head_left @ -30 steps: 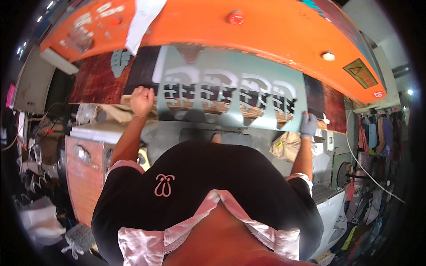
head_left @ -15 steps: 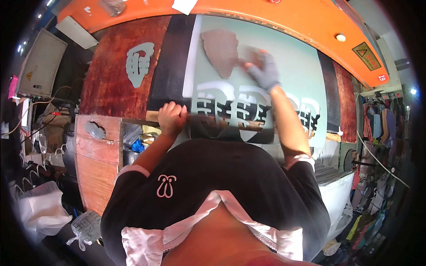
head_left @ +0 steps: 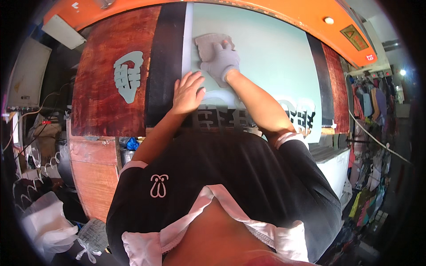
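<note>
A pale green sheet [head_left: 275, 57] lies on the dark board in front of me. Along its near edge runs a row of cut-outs [head_left: 304, 116] with black showing through. On the sheet's far left part lies a brown, wavy-edged cutting die [head_left: 206, 44]. My right hand [head_left: 220, 62], in a grey glove with bare fingertips, is on top of the die with its thumb near the left edge, gripping it. My left hand [head_left: 188, 93] is bare and open, its fingers stretched out over the sheet's left border, just nearer to me than the die.
Across the far side runs an orange machine beam [head_left: 284, 20]. A pale green cut piece [head_left: 128, 76] with slots lies on the reddish board [head_left: 95, 88] to the left. Wooden drawers [head_left: 95, 164] and plastic bags [head_left: 49, 221] are at lower left. Coloured pieces [head_left: 368, 97] hang at right.
My right hand has moved left onto the cutting die. My left hand has left the board's near edge, moved forward and right, and opened from a closed fist. My view has shifted slightly.
</note>
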{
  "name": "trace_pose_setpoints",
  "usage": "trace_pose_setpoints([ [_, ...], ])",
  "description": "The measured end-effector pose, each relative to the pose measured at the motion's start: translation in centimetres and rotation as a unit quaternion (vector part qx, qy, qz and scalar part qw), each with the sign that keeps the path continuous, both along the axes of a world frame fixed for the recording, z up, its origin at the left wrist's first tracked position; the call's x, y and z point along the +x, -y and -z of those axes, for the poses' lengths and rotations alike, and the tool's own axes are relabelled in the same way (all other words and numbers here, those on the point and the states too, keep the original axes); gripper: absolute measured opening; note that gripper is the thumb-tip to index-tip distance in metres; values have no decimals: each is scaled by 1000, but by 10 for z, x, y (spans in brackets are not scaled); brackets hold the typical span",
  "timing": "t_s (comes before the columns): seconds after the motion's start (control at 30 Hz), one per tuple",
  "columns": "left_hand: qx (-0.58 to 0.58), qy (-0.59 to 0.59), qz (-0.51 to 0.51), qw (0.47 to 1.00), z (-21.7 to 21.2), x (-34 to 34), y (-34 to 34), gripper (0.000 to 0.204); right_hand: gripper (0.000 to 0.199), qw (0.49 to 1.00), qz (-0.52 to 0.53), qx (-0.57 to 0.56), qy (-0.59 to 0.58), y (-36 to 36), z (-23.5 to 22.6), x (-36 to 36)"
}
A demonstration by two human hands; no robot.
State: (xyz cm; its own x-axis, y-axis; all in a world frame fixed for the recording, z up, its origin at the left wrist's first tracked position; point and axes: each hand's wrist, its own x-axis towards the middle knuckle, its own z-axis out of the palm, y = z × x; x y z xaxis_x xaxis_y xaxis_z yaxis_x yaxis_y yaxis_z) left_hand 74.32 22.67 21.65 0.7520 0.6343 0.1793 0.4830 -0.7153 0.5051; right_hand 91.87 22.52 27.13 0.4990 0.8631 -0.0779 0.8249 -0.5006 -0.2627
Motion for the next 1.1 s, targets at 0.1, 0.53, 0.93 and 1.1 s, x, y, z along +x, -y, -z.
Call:
trace_pose_setpoints([
  [0.1,7,41,10,999,1,-2,-1,38,90,986,-19,123,-110,4,5,19],
  [0.53,23,52,11,998,-1,-3,4,37,81,993,69,92,-24,58,7,90],
  [0.93,39,71,21,996,6,-1,-1,37,81,998,37,27,40,66,11,90],
  [1.1,39,62,19,997,6,0,-2,37,76,998,27,14,50,65,12,92],
])
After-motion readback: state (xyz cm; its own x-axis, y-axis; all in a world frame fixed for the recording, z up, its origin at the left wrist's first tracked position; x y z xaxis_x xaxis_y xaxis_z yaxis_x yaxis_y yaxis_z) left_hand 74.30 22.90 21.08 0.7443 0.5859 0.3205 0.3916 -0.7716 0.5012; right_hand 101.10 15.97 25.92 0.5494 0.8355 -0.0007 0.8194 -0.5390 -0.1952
